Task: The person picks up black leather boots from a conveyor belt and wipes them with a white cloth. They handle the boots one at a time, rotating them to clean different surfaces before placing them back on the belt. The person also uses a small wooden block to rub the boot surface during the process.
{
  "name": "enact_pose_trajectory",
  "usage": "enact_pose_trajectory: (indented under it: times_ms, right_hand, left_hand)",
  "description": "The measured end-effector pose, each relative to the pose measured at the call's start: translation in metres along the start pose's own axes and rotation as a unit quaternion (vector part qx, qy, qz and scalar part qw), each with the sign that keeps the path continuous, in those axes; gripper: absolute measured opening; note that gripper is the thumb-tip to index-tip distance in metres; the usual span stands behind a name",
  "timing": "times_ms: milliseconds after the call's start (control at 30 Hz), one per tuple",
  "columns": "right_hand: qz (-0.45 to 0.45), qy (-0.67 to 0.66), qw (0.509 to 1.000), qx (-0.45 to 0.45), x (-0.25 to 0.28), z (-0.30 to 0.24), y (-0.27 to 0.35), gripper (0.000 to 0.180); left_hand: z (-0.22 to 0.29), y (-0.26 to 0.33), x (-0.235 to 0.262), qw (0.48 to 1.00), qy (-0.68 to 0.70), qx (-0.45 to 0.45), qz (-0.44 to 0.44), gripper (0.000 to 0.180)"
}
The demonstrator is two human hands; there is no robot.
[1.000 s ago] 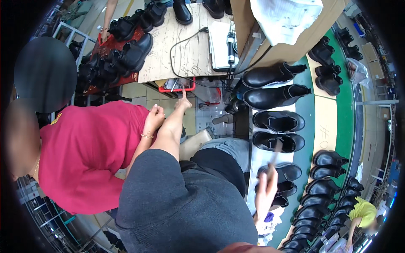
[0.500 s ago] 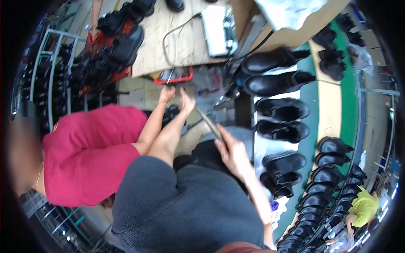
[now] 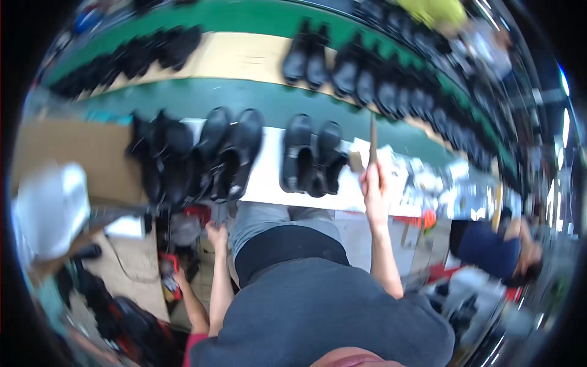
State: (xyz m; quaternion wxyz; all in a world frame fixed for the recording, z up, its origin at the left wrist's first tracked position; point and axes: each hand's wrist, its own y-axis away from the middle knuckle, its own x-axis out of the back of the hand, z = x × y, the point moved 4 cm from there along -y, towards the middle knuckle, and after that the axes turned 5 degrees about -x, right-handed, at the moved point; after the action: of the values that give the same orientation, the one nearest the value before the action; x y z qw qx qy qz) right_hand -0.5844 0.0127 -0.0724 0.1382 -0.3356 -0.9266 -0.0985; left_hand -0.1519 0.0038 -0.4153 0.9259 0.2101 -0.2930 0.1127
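My right hand (image 3: pixel 376 183) is closed around a thin tan stick-like tool (image 3: pixel 373 139), which points away from me above the table; its exact kind is blurred. A small tan block (image 3: pixel 356 162) shows just left of it, and I cannot tell whether it touches the tool. My left hand (image 3: pixel 217 235) is low, beside my left thigh and off the table's near edge, with its fingers apart and nothing visible in it. In front of me a pair of black shoes (image 3: pixel 298 153) stands on the white tabletop (image 3: pixel 269 183). More black shoes (image 3: pixel 241 150) are to their left.
Beyond the table, several black shoes (image 3: pixel 348 70) line a cream and green conveyor. A cardboard box (image 3: pixel 73 147) stands at the left. Below it, a co-worker's hand (image 3: pixel 180 278) is by a red basket (image 3: pixel 168 266) beside a wooden bench (image 3: pixel 140 272). Another person (image 3: pixel 489 244) bends at the right.
My view has swung right, from the bench and the co-worker to the shoe table. My right hand, still gripping the tool, is now over the table; my left hand has come away from the co-worker's hand.
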Motion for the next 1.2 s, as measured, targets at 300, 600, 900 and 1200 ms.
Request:
enact_pose_trajectory:
  times_ms: [300, 600, 900, 1200]
  right_hand:
    - [0.061, 0.143, 0.977, -0.143, 0.071, 0.19, -0.031, 0.041]
    - [0.167, 0.371, 0.912, -0.06, 0.048, 0.223, -0.063, 0.04]
    - [0.036, 0.285, 0.955, -0.071, 0.011, 0.117, -0.048, 0.05]
    - [-0.114, -0.323, 0.879, -0.332, -0.035, 0.19, -0.043, 0.059]
  left_hand:
    - [0.067, 0.022, 0.03, 0.963, -0.003, 0.078, -0.259, 0.016]
    - [0.343, 0.091, 0.019, 0.9, 0.078, -0.165, -0.397, 0.015]
    - [0.317, 0.027, -0.11, 0.907, 0.183, 0.131, -0.357, 0.063]
    - [0.364, 0.04, -0.089, 0.873, 0.271, -0.055, -0.402, 0.047]
